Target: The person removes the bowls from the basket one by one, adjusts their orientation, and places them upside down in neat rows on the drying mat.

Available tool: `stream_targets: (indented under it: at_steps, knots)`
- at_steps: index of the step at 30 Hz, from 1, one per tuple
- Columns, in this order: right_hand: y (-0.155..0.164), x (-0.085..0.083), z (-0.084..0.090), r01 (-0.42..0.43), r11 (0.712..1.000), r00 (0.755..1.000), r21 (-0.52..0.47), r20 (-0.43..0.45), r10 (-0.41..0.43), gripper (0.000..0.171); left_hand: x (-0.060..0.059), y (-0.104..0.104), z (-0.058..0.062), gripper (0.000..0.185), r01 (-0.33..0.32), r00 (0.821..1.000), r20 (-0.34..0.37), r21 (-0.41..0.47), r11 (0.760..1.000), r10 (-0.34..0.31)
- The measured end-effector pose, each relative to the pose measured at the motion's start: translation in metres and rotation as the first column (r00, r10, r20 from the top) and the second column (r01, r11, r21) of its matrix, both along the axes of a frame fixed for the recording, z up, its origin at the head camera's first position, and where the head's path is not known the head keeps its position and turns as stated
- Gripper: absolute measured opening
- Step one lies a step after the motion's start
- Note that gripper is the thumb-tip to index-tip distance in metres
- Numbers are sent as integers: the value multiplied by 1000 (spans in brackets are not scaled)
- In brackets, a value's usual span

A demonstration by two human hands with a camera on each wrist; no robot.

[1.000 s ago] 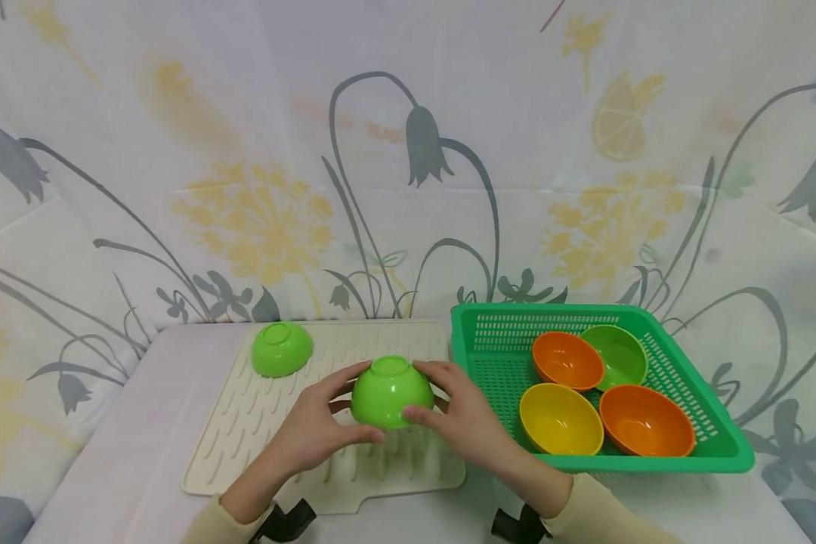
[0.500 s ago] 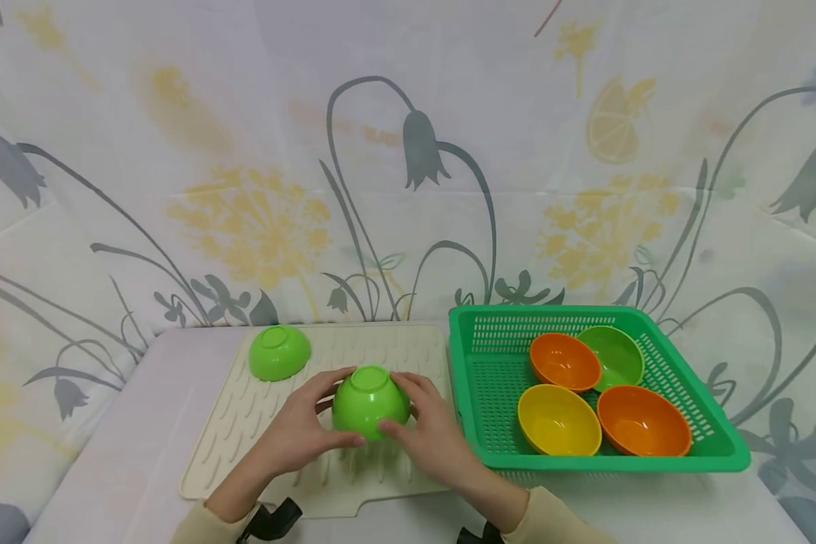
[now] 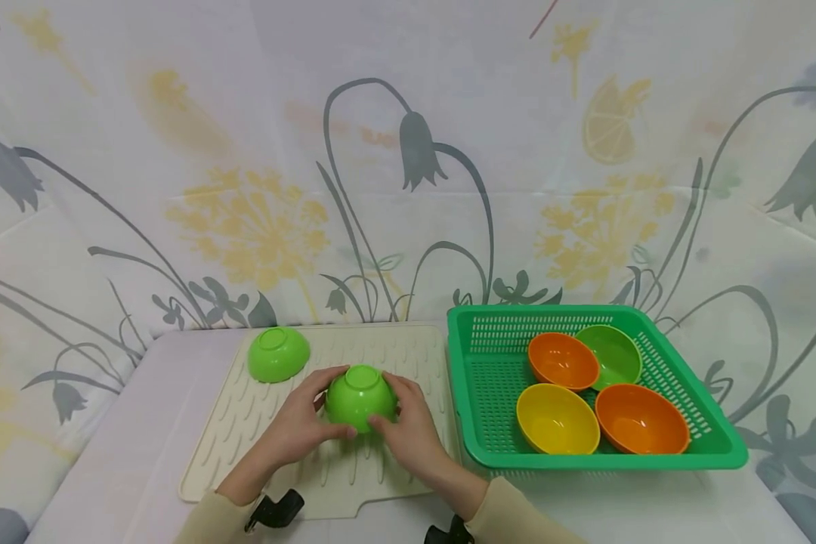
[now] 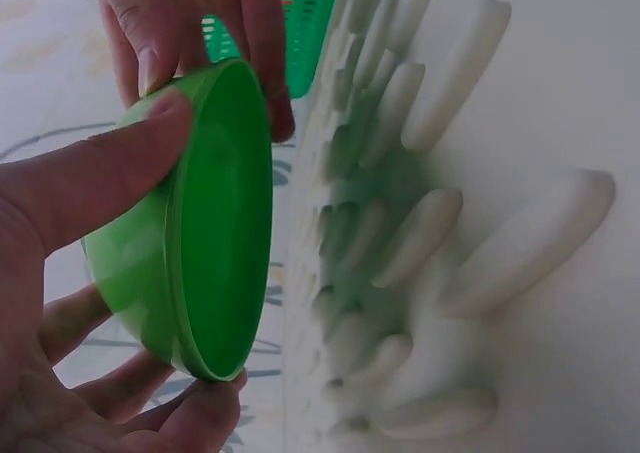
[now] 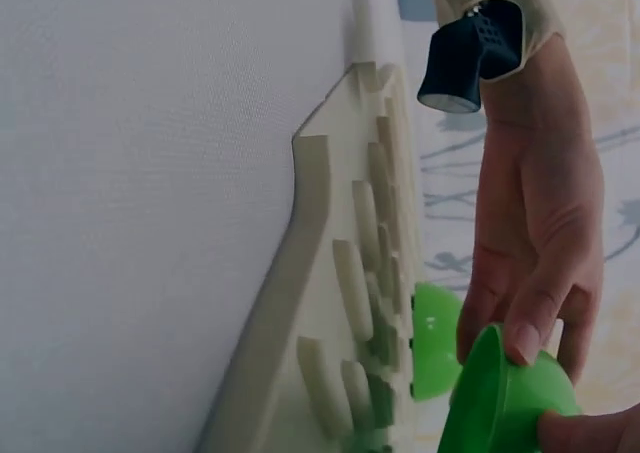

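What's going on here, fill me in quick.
A person holds an upside-down green bowl between the left hand and the right hand, just above the ribbed cream drying mat. A second green bowl already sits inverted on the mat's far left. To the right, the green basket contains four bowls upright: two orange, one yellow, one green.

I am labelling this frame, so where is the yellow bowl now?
In the head view, the yellow bowl lies open side up at the near left of the green basket, beside an orange bowl, right of the drying mat.
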State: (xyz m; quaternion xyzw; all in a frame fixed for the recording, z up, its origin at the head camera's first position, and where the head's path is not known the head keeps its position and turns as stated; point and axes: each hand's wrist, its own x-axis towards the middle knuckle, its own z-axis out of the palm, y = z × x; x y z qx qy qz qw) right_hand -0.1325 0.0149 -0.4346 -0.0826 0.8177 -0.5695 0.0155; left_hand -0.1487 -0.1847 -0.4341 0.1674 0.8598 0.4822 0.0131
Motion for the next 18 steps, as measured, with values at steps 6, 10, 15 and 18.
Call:
stream_targets:
  at_steps: [6,10,15,18]
  knots:
    - [-15,-15,-8,113,993,992,-32,63,-111,61,-14,-2,-10,87,-40,998,-43,-12,999,40]
    - [-24,-24,-10,166,985,984,-39,65,-163,59,-23,-4,-16,86,-37,999,-40,6,999,37]
    - [-33,-32,-10,234,971,971,-43,61,-231,58,-32,-5,-19,87,-48,999,-19,2,999,48]
    - [-38,-37,-11,262,964,964,-51,54,-259,58,-37,-4,-19,88,-74,997,-15,-8,997,74]
